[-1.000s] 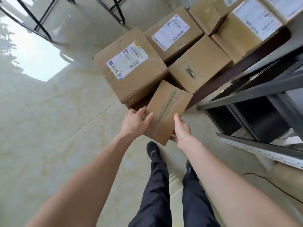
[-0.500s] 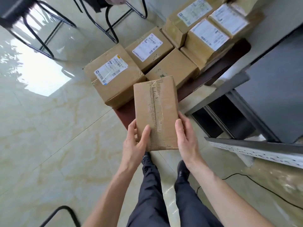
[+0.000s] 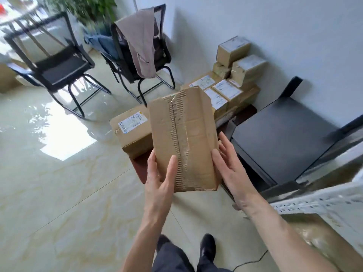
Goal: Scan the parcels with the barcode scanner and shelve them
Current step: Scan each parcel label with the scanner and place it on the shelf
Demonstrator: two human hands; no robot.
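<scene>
A: Where was the parcel (image 3: 184, 140)?

B: Centre frame, held upright off the floor. Left hand (image 3: 159, 173) had its grip clamped on the lower left edge, thumb across the front. Right hand (image 3: 229, 163) lay open against the right side, fingers spread, steadying only.

A: Label?

B: None showing, just the torn taped seam. Best bet was flipping it to find the barcode, keeping both hands on. No scanner visible. Other parcels (image 3: 222, 93) sat stacked behind, right of centre; dark shelf (image 3: 284, 138) further right.
</scene>
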